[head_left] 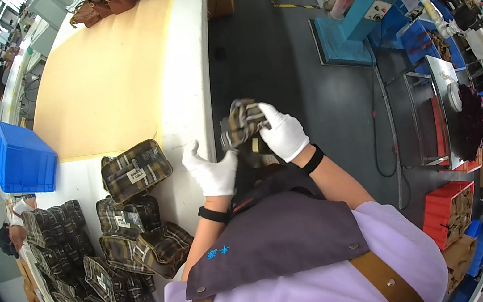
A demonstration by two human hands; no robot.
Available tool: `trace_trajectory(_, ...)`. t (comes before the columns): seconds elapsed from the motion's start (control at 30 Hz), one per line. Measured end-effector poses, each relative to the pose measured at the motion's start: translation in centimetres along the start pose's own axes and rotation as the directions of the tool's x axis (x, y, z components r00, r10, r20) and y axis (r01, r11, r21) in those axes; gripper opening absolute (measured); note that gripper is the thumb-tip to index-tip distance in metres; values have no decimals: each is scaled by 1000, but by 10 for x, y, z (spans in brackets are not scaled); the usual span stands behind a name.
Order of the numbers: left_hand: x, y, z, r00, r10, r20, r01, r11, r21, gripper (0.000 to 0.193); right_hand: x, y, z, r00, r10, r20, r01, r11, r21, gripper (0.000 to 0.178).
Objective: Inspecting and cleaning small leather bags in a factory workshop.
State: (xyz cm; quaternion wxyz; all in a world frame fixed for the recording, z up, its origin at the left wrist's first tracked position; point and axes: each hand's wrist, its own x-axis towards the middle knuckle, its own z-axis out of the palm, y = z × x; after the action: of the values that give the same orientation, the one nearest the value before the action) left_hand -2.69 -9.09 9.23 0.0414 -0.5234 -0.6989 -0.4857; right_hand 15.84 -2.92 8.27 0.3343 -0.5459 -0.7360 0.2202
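A dark plaid fabric pouch (242, 121) is up in front of my body, beside the table's right edge. My right hand (284, 134), in a white glove, grips its right side. Just left of the pouch, my left hand (214, 169), also gloved, has its thumb raised apart from the fingers and holds nothing that I can see. A similar plaid pouch (137, 170) with a pale label lies on the white table to the left. Closer to me, more plaid pouches (147, 249) are piled together, with tall stacks of them (59, 234) at the far left.
The long white table (182, 91) carries a tan sheet (105, 77). A blue crate (21, 158) stands at its left side, brown bags (107, 1) at its far end. Across the grey floor are a teal machine (354, 28), a metal-framed table (443, 102) and a red crate (447, 214).
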Motion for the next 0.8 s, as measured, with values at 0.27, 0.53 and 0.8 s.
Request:
trace_trajectory(0.27,-14,-1,-5,731,-26,682,285,919,-271,31,-37,-31,-15,980,-6,198,4,1000,10,36)
trace_trajectory(0.53,45,4,-35,42,-15,999,817,576,-26,12,-38,-25,-24,636,237,734,-771,197,605,24)
trace_trajectory(0.8,46,-21,70,560,-145,816,689,629,-361,25,51,54,50,958,178,225,-284,701,654,20)
